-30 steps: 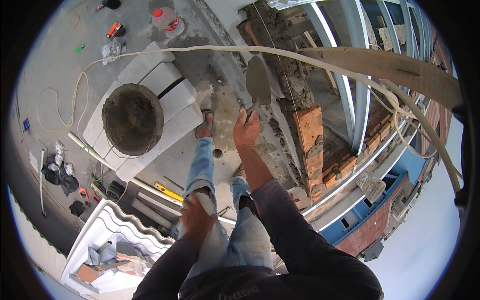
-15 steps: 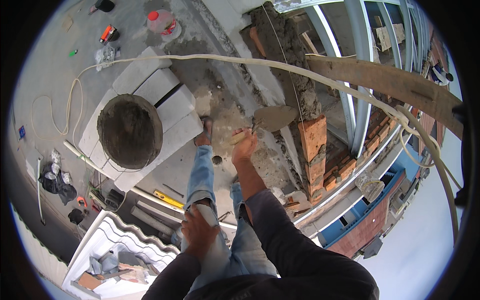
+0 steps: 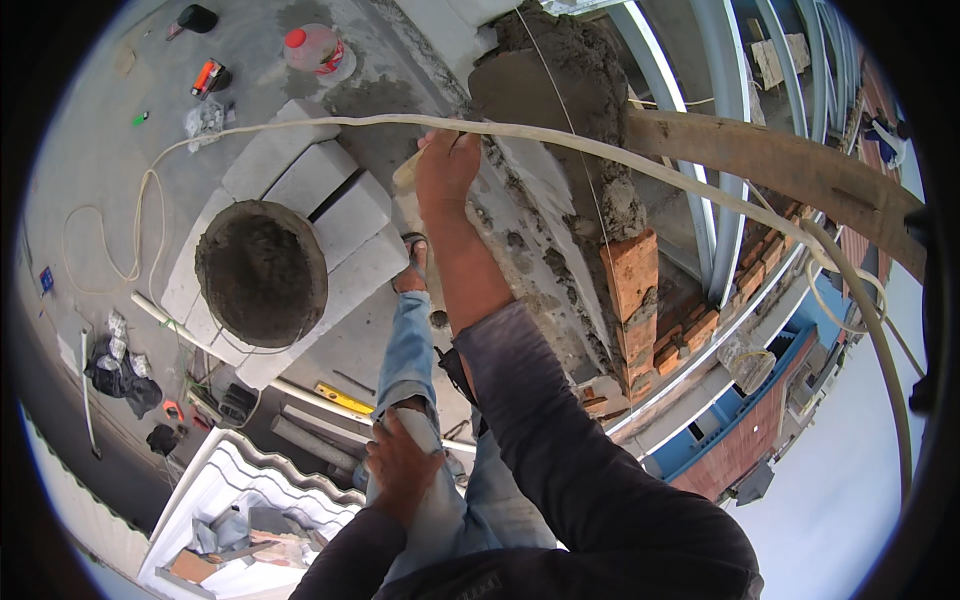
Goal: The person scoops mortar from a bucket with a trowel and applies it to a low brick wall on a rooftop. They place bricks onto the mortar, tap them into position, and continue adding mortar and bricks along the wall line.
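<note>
My right hand (image 3: 448, 170) is closed round the pale handle of a trowel (image 3: 405, 174). Its blade lies toward the thick wet mortar (image 3: 598, 85) along the top of the wall, and blade and mortar are hard to tell apart. Resting on my bent knee, my left hand (image 3: 402, 468) has its fingers spread and holds nothing. A round bucket (image 3: 321, 265) with grey mortar inside stands on pale blocks (image 3: 345, 215) to the left. Below the mortar bed, red bricks (image 3: 632, 275) form the wall's end, beside a taut string (image 3: 583, 150).
A pale hose (image 3: 400, 119) crosses the upper view. Metal bars (image 3: 735, 130) and a wooden plank (image 3: 770, 155) lie beyond the wall. A plastic jug (image 3: 320, 55), a yellow level (image 3: 343, 398), pipes (image 3: 310, 443) and black bags (image 3: 130, 385) are scattered on the floor.
My right hand has moved up and away with the trowel, its blade now over the wall's mortar farther from me. My left hand stays on the knee.
</note>
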`<state>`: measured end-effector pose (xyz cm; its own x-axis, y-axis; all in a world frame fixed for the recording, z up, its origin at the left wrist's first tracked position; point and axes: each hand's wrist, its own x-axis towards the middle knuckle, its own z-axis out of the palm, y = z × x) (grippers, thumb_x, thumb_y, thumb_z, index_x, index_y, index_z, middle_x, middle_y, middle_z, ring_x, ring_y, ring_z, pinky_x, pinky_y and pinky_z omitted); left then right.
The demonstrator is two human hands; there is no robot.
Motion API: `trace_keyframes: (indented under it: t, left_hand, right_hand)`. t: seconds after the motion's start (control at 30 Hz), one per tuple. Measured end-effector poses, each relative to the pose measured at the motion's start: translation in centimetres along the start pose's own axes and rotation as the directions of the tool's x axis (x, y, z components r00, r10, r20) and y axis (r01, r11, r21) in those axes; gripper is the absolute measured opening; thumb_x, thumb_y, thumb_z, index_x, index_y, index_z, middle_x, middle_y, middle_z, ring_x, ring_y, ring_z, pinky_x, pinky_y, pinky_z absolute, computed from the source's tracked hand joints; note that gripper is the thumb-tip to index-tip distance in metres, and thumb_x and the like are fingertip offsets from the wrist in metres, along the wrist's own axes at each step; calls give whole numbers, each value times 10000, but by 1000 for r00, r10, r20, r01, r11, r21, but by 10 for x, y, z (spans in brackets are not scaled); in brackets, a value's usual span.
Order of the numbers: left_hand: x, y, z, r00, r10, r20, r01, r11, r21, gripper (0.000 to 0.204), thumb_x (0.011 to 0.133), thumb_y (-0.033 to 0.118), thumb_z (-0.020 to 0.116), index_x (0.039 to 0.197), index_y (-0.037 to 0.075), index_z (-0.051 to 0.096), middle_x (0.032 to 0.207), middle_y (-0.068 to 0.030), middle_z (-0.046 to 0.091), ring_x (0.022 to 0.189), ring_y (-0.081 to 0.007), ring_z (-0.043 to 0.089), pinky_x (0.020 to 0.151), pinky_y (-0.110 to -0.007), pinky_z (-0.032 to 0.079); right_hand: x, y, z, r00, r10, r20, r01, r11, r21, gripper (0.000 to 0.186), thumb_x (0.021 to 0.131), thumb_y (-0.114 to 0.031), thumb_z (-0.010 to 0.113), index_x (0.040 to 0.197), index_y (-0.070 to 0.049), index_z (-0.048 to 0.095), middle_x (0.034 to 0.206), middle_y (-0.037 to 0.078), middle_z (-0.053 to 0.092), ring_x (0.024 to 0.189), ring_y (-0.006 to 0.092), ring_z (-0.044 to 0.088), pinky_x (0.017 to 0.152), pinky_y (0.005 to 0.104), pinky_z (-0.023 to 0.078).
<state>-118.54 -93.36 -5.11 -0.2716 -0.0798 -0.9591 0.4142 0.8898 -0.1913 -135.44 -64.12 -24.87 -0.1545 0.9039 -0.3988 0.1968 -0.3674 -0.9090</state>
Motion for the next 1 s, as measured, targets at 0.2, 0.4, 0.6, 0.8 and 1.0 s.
trace_keyframes:
  t: [0.2,0.4,0.6,0.8,1.0]
  left_hand:
    - [0,1,0,1000,-3,3,3,1000,30,1204,710,481,920,1617,76,239,1429,-189,479,1265,-401,573,1035,-499,516]
    - [-4,1,11,1000,-5,-9,6,1000,3,1226,683,452,935,1617,68,240,1429,-205,488,1286,-420,564,1060,-503,507]
    - [-13,-1,57,999,10,-44,-11,1000,-25,1221,693,451,919,1632,85,230,1535,-238,414,1354,-446,499,1136,-526,430]
    - [-24,-7,152,817,453,-357,-311,867,389,981,775,440,826,1577,76,393,1637,-241,342,1499,-495,313,1199,-665,262]
    - [-82,-15,252,627,761,169,-716,476,510,352,971,277,539,1219,113,726,1279,-148,680,1337,-367,532,1169,-642,310]
  right_hand:
    - [-27,13,-53,981,-83,-175,-38,803,-595,325,1063,-247,556,1032,76,531,896,328,651,857,548,641,741,581,494]
    - [-85,53,-143,941,6,-339,-244,707,-664,430,1091,-354,501,1010,68,524,919,338,653,870,534,658,745,585,496]
    - [-124,111,-227,937,266,-227,-348,636,-689,420,1090,-365,509,1065,53,546,923,310,685,893,506,680,776,579,516]
    - [-200,116,-299,950,269,159,-82,707,-702,422,1039,-358,636,1086,59,596,886,262,711,810,340,730,693,454,546]
    - [-285,0,-241,669,307,677,131,848,-514,518,954,-455,702,1077,45,640,904,245,710,885,417,713,813,499,535]
